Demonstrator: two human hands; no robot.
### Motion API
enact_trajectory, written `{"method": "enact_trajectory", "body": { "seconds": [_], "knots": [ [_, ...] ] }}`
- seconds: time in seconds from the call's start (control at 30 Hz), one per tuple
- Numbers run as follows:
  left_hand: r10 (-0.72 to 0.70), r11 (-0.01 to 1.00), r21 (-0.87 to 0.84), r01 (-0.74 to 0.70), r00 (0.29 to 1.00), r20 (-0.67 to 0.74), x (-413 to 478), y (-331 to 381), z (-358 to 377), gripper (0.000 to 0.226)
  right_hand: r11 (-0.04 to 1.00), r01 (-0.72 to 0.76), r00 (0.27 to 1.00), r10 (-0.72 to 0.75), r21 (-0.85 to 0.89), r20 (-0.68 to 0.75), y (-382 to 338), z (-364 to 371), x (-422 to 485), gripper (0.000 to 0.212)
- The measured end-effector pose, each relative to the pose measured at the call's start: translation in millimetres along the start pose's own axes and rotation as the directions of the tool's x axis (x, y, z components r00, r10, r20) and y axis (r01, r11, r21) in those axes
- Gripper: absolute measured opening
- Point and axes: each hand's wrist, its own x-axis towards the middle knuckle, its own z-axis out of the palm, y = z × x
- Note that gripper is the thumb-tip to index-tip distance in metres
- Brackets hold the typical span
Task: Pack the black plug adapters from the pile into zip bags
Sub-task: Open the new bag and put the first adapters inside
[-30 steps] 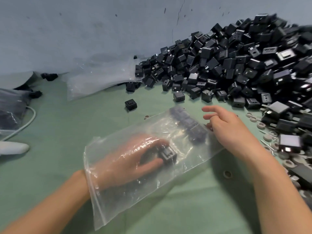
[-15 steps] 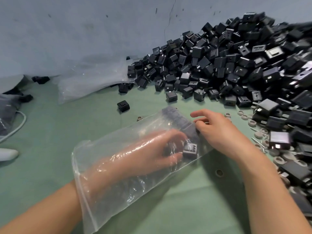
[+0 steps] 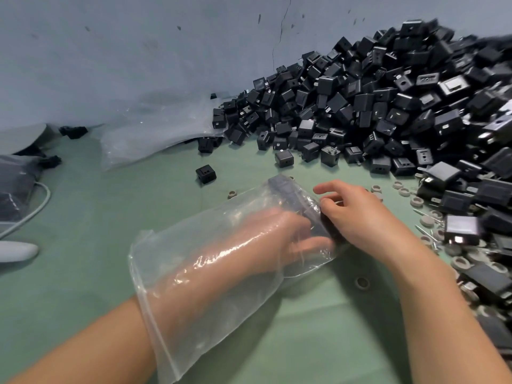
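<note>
A clear zip bag (image 3: 243, 303) lies on the green table. My left hand (image 3: 266, 239) is deep inside it, and its thumb and fingers pinch a black plug adapter (image 3: 318, 231) near the bag's closed end. Several more adapters (image 3: 288, 189) sit in a row in that end. My right hand (image 3: 360, 217) is outside the bag with curled fingers, gripping the closed end against the adapters. The big pile of black plug adapters (image 3: 388, 106) rises at the back right against the wall.
One loose adapter (image 3: 205, 173) lies left of the pile. Empty clear bags (image 3: 155, 134) lean on the wall at the back. Grey rings (image 3: 415, 202) and metal pins litter the right side. Filled bags (image 3: 13, 187), a white cable (image 3: 36, 206) and a white object (image 3: 13, 252) sit at the far left.
My left hand has pushed further into the bag, carrying an adapter up to the row at the closed end. My right hand has moved onto that end and gripped it.
</note>
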Motion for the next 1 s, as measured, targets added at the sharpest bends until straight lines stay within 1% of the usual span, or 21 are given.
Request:
{"method": "enact_trajectory", "body": {
  "seconds": [0.03,0.07,0.1,0.17,0.23,0.3,0.33,0.37,0.43,0.47,0.5,0.53,0.57,0.6,0.63,0.7,0.73,0.8,0.9,0.93,1.0],
  "knots": [
    [-0.005,0.992,-0.129,0.008,1.0,0.019,-6.3,-1.9,-2.2,0.024,1.0,0.0,1.0,0.0,-0.006,-0.001,-0.7,-0.5,-0.8,0.031],
    [-0.011,0.98,-0.201,0.013,1.0,0.008,-14.5,-7.2,-6.3,0.023,1.0,-0.003,1.0,0.003,-0.011,-0.002,-1.5,-1.1,-1.6,0.031],
    [-0.03,0.984,-0.175,0.03,1.0,0.005,-24.0,-11.0,-12.8,0.02,1.0,-0.004,1.0,0.004,-0.02,-0.006,-2.5,-1.3,-3.0,0.031],
    [-0.026,1.0,-0.008,0.026,1.0,-0.014,-52.0,-21.8,-27.0,0.022,0.999,-0.004,1.0,0.003,-0.05,-0.018,-5.2,-1.7,-6.2,0.031],
    [-0.02,0.994,0.107,0.037,0.987,-0.159,-84.8,-35.7,-44.0,0.024,0.996,-0.008,1.0,0.005,-0.089,-0.028,-7.6,-1.9,-9.9,0.032],
    [-0.101,0.995,-0.015,0.102,0.937,-0.333,-117.8,-43.7,-59.5,0.031,0.99,-0.013,0.999,0.009,-0.141,-0.034,-9.0,-2.8,-13.8,0.032],
    [-0.192,0.981,-0.092,0.17,0.912,-0.362,-133.8,-49.3,-65.8,0.032,0.986,-0.017,0.999,0.011,-0.165,-0.037,-9.2,-3.5,-16.4,0.032],
    [-0.288,0.956,-0.161,0.246,0.895,-0.341,-148.6,-54.3,-72.8,0.028,0.983,-0.019,0.999,0.012,-0.181,-0.04,-9.5,-3.7,-19.4,0.032],
    [-0.441,0.889,-0.283,0.36,0.838,-0.322,-171.9,-67.0,-85.9,0.025,0.98,-0.018,0.999,0.013,-0.199,-0.029,-10.3,-2.8,-27.5,0.031],
    [-0.538,0.825,-0.399,0.4,0.771,-0.339,-179.3,-74.5,-92.2,0.03,0.979,-0.014,1.0,0.011,-0.204,-0.014,-10.9,-1.9,-31.3,0.03],
    [-0.636,0.72,-0.575,0.389,0.701,-0.321,-182.1,-76.7,-98.0,0.039,0.979,-0.009,1.0,0.01,-0.204,0.003,-11.6,-0.7,-34.6,0.029],
    [-0.699,0.602,-0.72,0.344,0.663,-0.268,-182.3,-77.8,-102.7,0.05,0.979,-0.007,1.0,0.011,-0.204,0.019,-12.6,0.5,-37.0,0.027],
    [-0.735,0.516,-0.793,0.323,0.642,-0.217,-180.4,-76.1,-105.9,0.058,0.978,-0.005,1.0,0.011,-0.207,0.029,-13.6,1.0,-38.4,0.026],
    [-0.74,0.49,-0.811,0.319,0.644,-0.193,-179.7,-76.2,-106.6,0.063,0.977,-0.003,0.999,0.011,-0.215,0.037,-14.4,1.3,-39.6,0.025],
    [-0.724,0.534,-0.769,0.352,0.66,-0.201,-179.7,-73.8,-105.5,0.06,0.974,0.001,0.999,0.01,-0.225,0.045,-15.1,1.0,-40.7,0.024],
    [-0.686,0.679,-0.576,0.456,0.674,-0.275,-186.0,-72.1,-102.1,0.04,0.971,0.001,0.997,0.016,-0.24,0.072,-15.8,-0.3,-43.7,0.021],
    [-0.67,0.713,-0.504,0.487,0.685,-0.286,-191.3,-73.6,-101.4,0.032,0.97,0.0,0.996,0.022,-0.242,0.089,-15.9,-1.3,-45.5,0.019],
    [-0.682,0.693,-0.502,0.517,0.697,-0.222,-204.0,-75.7,-102.1,0.029,0.969,-0.007,0.993,0.037,-0.248,0.114,-14.5,-4.1,-47.8,0.018],
    [-0.726,0.639,-0.506,0.579,0.672,-0.148,-217.0,-80.0,-109.1,0.038,0.965,-0.027,0.989,0.063,-0.262,0.131,-11.4,-8.0,-47.7,0.02],
    [-0.736,0.648,-0.441,0.622,0.66,-0.152,-220.3,-83.1,-111.8,0.045,0.966,-0.027,0.99,0.063,-0.259,0.13,-10.9,-8.3,-46.9,0.02],
    [-0.732,0.681,-0.224,0.697,0.643,-0.224,-223.3,-88.5,-117.7,0.057,0.969,-0.025,0.992,0.056,-0.248,0.117,-10.5,-8.3,-44.1,0.02]
  ]
}}
